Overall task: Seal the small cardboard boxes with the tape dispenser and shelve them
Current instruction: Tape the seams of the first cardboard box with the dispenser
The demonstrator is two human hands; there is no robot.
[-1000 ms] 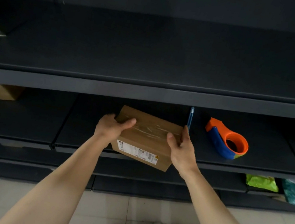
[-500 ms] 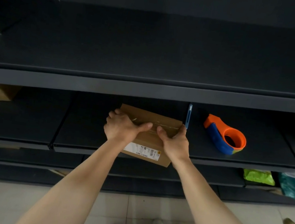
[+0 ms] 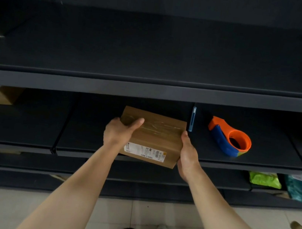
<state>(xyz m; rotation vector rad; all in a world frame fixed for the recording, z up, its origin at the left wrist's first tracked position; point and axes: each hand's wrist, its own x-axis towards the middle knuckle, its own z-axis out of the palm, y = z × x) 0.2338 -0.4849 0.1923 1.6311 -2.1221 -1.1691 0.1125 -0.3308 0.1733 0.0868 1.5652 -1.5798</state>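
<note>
At frame centre, the left hand [image 3: 118, 132] and right hand [image 3: 188, 154] grasp the small brown taped cardboard box [image 3: 155, 136] by its sides — over the dark middle shelf [image 3: 256, 160], left of the orange-and-blue tape dispenser [image 3: 230, 139].

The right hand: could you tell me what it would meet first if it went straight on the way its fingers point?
Probably nothing soon: the right hand points along the cardboard box's right end into the shelf bay, just left of the slim blue object. Depth is unclear; it might brush that.
</note>
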